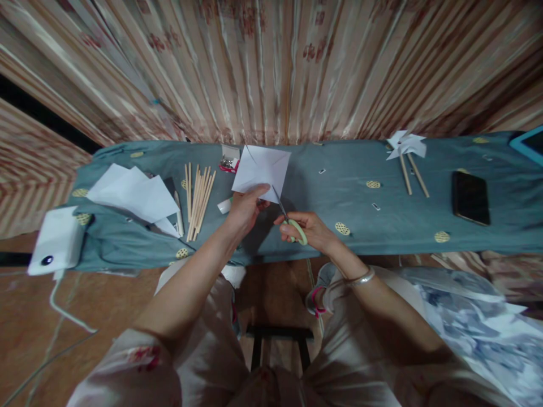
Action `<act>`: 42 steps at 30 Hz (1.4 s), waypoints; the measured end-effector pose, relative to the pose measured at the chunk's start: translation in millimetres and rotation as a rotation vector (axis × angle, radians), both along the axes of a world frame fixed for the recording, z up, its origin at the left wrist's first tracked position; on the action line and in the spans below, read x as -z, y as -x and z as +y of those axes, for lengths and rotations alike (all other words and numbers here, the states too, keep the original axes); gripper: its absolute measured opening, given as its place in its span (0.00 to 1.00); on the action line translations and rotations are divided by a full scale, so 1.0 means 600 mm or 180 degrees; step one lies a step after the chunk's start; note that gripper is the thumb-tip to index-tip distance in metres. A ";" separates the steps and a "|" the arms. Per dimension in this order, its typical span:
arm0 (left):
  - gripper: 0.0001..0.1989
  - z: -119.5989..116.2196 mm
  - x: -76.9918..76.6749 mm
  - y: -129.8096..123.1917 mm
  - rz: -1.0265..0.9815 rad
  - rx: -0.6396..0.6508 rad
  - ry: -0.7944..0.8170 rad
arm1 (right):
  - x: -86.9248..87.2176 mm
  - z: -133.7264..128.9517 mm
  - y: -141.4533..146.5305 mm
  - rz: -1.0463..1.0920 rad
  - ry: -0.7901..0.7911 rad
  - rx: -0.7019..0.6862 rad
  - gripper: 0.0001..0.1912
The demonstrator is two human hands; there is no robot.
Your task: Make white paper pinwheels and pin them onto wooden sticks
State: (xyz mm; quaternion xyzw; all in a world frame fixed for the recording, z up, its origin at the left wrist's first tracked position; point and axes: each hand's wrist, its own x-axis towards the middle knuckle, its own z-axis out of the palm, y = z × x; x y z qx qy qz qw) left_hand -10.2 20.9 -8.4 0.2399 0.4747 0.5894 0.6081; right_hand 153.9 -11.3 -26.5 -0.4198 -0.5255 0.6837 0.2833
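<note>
A square sheet of white paper (pixel 265 167) is held up over the table by my left hand (pixel 247 208), which pinches its near edge with the thumb on top. Slits run inward from some of its corners. My right hand (pixel 309 229) has its fingers through the handles of light green scissors (pixel 299 229). The scissor blades meet the paper at its near right corner. Behind the paper's left side stands a small open box of metal pins (pixel 229 163). Left of my left hand lie several thin wooden sticks (pixel 199 203).
White paper sheets (pixel 131 192) and a pen-like tool (pixel 179 215) lie at the left, near a white device with a cable (pixel 59 237). Paper pinwheels on sticks (pixel 407 148), a black phone (pixel 470 198) and a blue-edged tablet (pixel 530 146) are at the right. A curtain (pixel 271 68) hangs behind.
</note>
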 end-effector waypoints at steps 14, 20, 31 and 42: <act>0.10 0.001 0.014 0.006 0.0226 -0.0002 -0.0059 | 0.007 0.000 0.001 0.0028 0.0104 0.0086 0.23; 0.09 0.003 0.013 0.005 0.0332 -0.0049 -0.0012 | 0.008 0.000 0.003 0.0024 0.0110 0.0110 0.24; 0.10 -0.001 0.015 0.001 0.0462 -0.0012 -0.0026 | 0.006 0.000 0.005 -0.0020 0.0115 0.0154 0.26; 0.10 -0.004 0.010 0.000 0.0491 -0.0055 0.0041 | 0.011 -0.001 0.011 -0.0008 0.0131 0.0262 0.25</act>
